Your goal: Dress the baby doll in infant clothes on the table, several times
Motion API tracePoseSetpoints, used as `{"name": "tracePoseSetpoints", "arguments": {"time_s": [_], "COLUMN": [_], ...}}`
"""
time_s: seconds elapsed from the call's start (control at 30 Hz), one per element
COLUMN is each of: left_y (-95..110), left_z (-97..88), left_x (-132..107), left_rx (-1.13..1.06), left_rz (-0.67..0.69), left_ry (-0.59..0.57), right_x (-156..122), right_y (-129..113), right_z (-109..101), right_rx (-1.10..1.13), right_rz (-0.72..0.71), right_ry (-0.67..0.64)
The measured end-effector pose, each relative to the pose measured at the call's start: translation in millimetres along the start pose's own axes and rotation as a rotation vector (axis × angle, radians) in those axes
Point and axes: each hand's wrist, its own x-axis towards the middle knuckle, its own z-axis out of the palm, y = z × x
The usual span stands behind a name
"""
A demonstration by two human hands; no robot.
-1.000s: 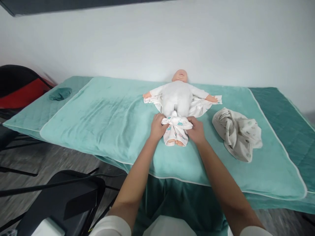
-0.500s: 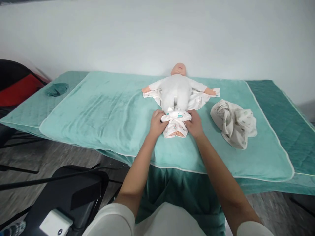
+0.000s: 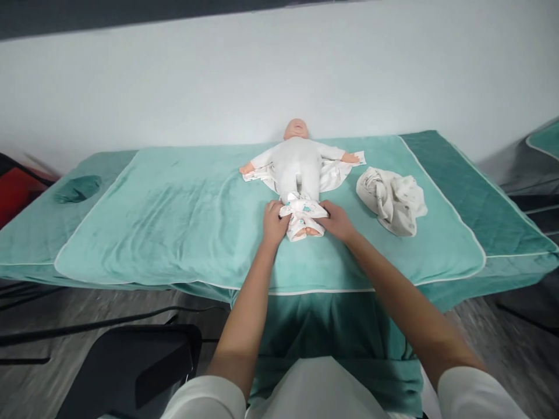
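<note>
A baby doll (image 3: 297,163) with a white cloth body lies on its back, arms spread and head toward the wall. White printed baby pants (image 3: 301,205) are bunched around its lower legs, and the feet show at the leg openings. My left hand (image 3: 275,221) is closed on the left side of the waistband. On the other side, my right hand (image 3: 335,220) grips the waistband, its fingertips partly hidden by cloth. Beneath the doll's arms and back, a white printed baby shirt (image 3: 336,174) lies spread open.
A crumpled white printed cloth (image 3: 391,201) lies to the right on the green bed cover (image 3: 174,221). The bed has a face hole (image 3: 77,189) at its left end. A black chair (image 3: 131,372) stands at the near left, and a white wall (image 3: 196,81) runs behind the bed.
The camera view has shifted, so the bed and doll appear further left. Both hands keep their hold on the pants, which stay around the doll's lower legs.
</note>
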Motion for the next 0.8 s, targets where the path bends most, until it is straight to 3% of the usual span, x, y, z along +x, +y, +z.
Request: {"name": "tracePoseSetpoints", "arguments": {"time_s": [0.1, 0.23, 0.43, 0.6, 0.8], "left_y": [-0.4, 2.7, 25.3, 52.1, 79.9], "left_z": [0.6, -2.8, -33.2, -64.0, -91.9], "left_x": [0.7, 1.4, -15.5, -19.1, 6.1], "left_rx": [-0.010, -0.086, -0.186, -0.307, -0.770], "left_rz": [-0.055, -0.140, -0.244, -0.380, -0.540], "left_ry": [-0.004, -0.048, -0.233, -0.282, -0.475], "right_x": [-14.7, -20.6, -11.7, -8.9, -10.1], "right_y": [-13.3, -28.5, -54.7, -78.4, -108.1], "right_z": [-9.2, -16.8, -20.3, -36.6, -74.8], "right_rx": [-0.079, -0.308, -0.434, -0.222, 0.105], "right_rz": [-0.015, -0.023, 0.109, 0.148, 0.103], "right_ry": [-0.147, -0.251, -0.308, -0.381, -0.583]}}
